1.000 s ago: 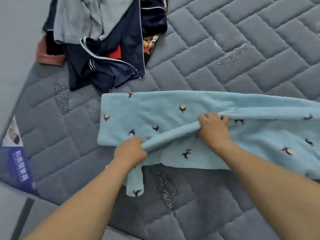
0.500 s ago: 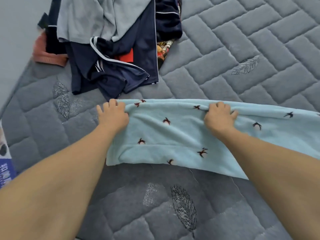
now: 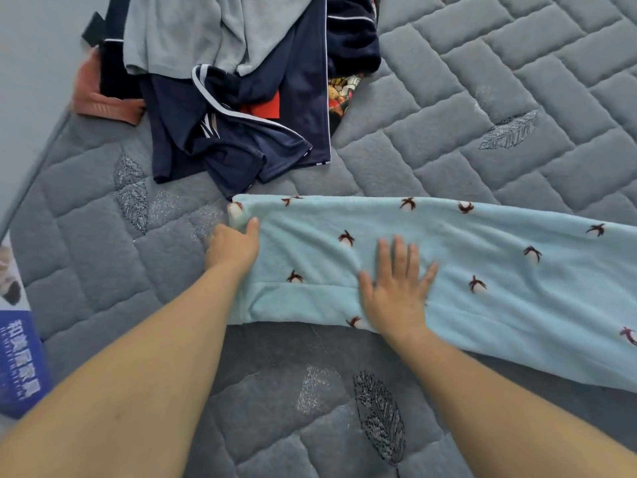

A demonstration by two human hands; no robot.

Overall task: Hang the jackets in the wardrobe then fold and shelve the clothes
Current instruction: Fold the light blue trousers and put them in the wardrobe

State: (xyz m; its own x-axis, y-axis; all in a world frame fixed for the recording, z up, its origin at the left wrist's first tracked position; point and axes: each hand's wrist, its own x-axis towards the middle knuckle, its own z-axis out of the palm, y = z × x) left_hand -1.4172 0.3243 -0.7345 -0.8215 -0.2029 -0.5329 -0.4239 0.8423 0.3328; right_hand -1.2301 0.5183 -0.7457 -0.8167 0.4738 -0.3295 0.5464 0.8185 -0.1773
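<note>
light-blue fleece garment (image 3: 448,270) lies folded across grey quilted mattress (image 3: 482,98), running off frame right | left hand (image 3: 232,246) grips its left edge, thumb on top | right hand (image 3: 396,288) flat, fingers spread, pressing the fabric | clothes pile (image 3: 241,98) just beyond far-left corner; bare mattress far right

A grey quilted mattress (image 3: 448,98) with a blue printed label (image 3: 17,357) at its left edge.

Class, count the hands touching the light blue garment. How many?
2. The left hand grips the light blue garment at its left end; the right hand presses flat on its middle. Neither is hidden.
</note>
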